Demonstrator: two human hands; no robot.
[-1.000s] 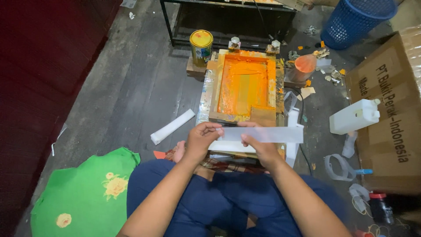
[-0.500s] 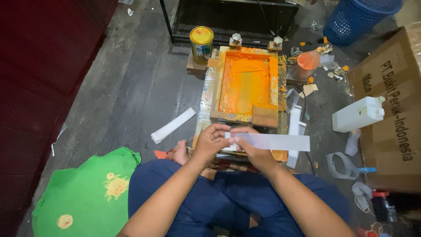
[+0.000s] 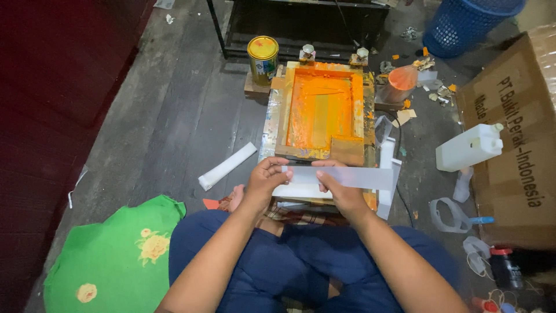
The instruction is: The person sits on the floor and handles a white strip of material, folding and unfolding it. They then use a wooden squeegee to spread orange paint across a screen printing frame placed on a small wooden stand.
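Observation:
I sit on the floor before a wooden printing screen frame [image 3: 324, 110] smeared with orange ink. Both hands hold a long white translucent strip [image 3: 353, 177] just above the frame's near edge. My left hand [image 3: 265, 181] pinches the strip's left end. My right hand [image 3: 337, 188] grips it near the middle, and the rest of the strip sticks out to the right. A stack of white strips [image 3: 301, 191] lies under my hands.
A yellow-lidded can [image 3: 263, 55] stands left of the frame and an orange cup [image 3: 398, 84] to its right. A white jug [image 3: 470, 148], a cardboard box [image 3: 515, 133], a blue basket [image 3: 469, 23], a white strip [image 3: 227, 166] and green cloth [image 3: 116, 255] lie around.
The strip and both hands have shifted slightly left and down toward the frame's near edge. My left hand now pinches the strip's end.

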